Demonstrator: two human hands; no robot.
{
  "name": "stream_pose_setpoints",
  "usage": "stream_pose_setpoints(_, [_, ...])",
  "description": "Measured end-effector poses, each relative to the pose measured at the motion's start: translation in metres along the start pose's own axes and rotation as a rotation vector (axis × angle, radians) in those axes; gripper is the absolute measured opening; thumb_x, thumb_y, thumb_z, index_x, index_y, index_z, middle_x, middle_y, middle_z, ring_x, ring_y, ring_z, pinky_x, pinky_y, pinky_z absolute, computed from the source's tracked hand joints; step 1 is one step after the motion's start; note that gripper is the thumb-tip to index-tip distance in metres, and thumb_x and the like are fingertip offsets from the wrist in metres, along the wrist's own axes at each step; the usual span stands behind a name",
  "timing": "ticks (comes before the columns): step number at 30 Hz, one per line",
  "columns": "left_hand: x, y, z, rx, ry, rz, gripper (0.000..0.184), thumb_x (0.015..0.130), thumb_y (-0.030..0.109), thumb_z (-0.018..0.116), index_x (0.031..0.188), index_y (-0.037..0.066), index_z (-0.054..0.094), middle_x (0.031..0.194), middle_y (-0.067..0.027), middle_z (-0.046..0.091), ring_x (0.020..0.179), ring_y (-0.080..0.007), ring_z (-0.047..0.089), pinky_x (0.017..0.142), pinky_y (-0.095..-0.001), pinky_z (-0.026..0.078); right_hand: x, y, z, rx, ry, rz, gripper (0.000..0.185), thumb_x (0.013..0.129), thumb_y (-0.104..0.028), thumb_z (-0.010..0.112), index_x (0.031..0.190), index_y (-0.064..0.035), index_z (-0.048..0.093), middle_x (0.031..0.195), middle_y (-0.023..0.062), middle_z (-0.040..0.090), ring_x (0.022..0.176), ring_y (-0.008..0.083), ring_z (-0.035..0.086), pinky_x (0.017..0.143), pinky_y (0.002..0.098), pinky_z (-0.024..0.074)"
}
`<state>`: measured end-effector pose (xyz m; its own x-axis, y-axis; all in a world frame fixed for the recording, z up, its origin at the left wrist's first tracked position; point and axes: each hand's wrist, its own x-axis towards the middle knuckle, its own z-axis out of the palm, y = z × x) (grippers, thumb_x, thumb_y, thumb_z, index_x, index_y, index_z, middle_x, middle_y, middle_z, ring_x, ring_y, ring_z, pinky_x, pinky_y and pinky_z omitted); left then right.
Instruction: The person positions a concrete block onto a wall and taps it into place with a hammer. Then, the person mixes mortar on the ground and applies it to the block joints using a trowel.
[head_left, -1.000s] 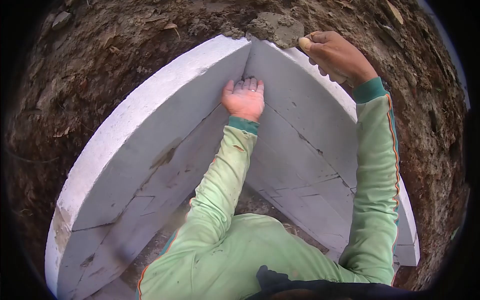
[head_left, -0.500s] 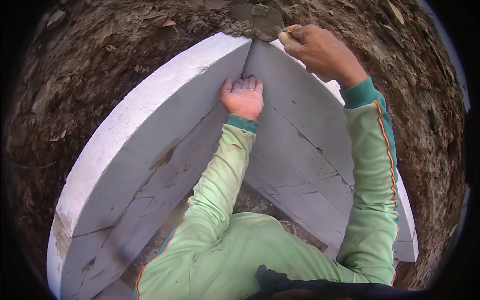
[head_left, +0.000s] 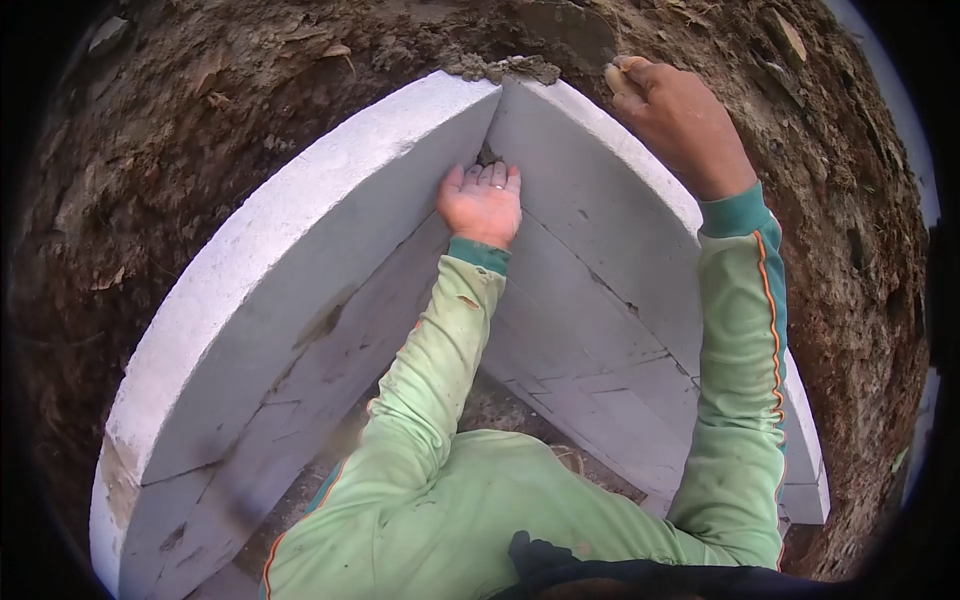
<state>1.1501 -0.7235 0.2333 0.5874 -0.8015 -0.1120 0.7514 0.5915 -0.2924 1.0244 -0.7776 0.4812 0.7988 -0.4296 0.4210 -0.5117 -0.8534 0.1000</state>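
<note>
Two pale block walls [head_left: 290,270] meet in a corner ahead of me. My left hand [head_left: 480,205], palm up with its fingers spread, is at the inner corner, just below a dark bit of mortar [head_left: 487,155]. Wet mortar [head_left: 505,68] lies on top of the corner. To the right, my right hand [head_left: 685,125] is wrapped round the light handle of a trowel [head_left: 565,30]. The trowel's dark blade is beyond the corner, against the soil, and is hard to make out there.
Rough brown soil [head_left: 850,200] rises behind both walls, with stones and dry leaves in it. Dirt-covered ground [head_left: 500,405] shows between the walls at the bottom. Thin joints run between the blocks.
The trowel first moved left over the corner, then back right and away from it. Mortar now lies across the corner's top. My left hand has dropped slightly, and a dark bit shows above it.
</note>
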Motion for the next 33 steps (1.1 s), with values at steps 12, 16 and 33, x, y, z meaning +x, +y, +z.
stream_pose_setpoints(12, [-0.001, -0.007, 0.004, 0.041, 0.013, 0.036, 0.087, 0.102, 0.037, 0.047, 0.165, 0.004, -0.004, 0.175, -0.0130, -0.004, 0.162, -0.0287, -0.002, 0.130, -0.0481, 0.007, 0.010, -0.013, 0.003, 0.097, -0.114, -0.046, 0.034, 0.098, -0.029, 0.059, 0.115, -0.0023, 0.073, 0.101, 0.0238, 0.073, 0.095, 0.0431, 0.069, 0.087, 0.0491, 0.0555])
stream_pose_setpoints(16, [-0.003, -0.005, 0.006, 0.017, 0.024, 0.034, 0.087, 0.102, 0.038, 0.047, 0.165, 0.004, -0.003, 0.174, -0.0142, -0.003, 0.162, -0.0292, 0.000, 0.130, -0.0485, 0.008, 0.006, -0.014, 0.004, 0.153, -0.069, -0.073, 0.034, 0.097, -0.027, 0.060, 0.116, -0.0024, 0.073, 0.102, 0.0226, 0.073, 0.095, 0.0424, 0.069, 0.086, 0.0485, 0.0560])
stream_pose_setpoints(33, [-0.002, -0.006, 0.004, 0.009, 0.033, 0.044, 0.087, 0.102, 0.038, 0.046, 0.166, 0.005, -0.003, 0.175, -0.0128, -0.001, 0.162, -0.0282, 0.000, 0.130, -0.0468, 0.006, -0.010, -0.025, -0.014, 0.059, 0.047, -0.154, 0.032, 0.094, -0.023, 0.062, 0.117, -0.0038, 0.073, 0.098, 0.0222, 0.073, 0.090, 0.0434, 0.069, 0.083, 0.0497, 0.0563])
